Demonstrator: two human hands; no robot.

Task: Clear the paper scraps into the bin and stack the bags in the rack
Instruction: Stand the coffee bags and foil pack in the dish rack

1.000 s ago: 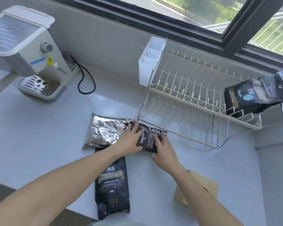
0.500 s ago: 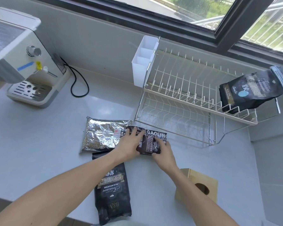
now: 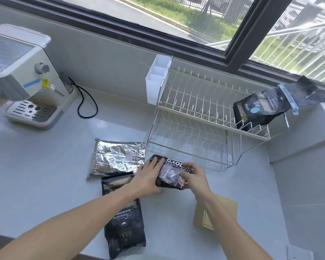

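Seen from above, on a pale counter [image 3: 36, 166]: both hands clamped on a small dark coffee bag [image 3: 170, 174] printed in white capitals. Left hand [image 3: 148, 180] laid flat over the bag's left end, fingers spread and pressing down; right hand [image 3: 194, 176] curled round the right end, thumb over the front face, fingertips hidden underneath. Bag's long axis running left to right between the two hands, tipped up a little at the far edge, apparently being lifted. Beyond the hands and slightly to the right, close by: a two-tier wire dish rack [image 3: 204, 117], lower tier nearest, upper tier higher and farther. Right hand the nearer of the two to the rack. At the far right of the upper tier, one dark clipped bag [image 3: 261, 107] already leaning. Just left of the left hand, a silver foil bag [image 3: 116, 158] lying flat; under the left forearm, a long dark bag [image 3: 123, 220]. Under the right forearm, a tan cardboard box [image 3: 223, 209]. No paper scraps visible. Likely next: carry forward and rightward, turning the bag to fit between the wires.
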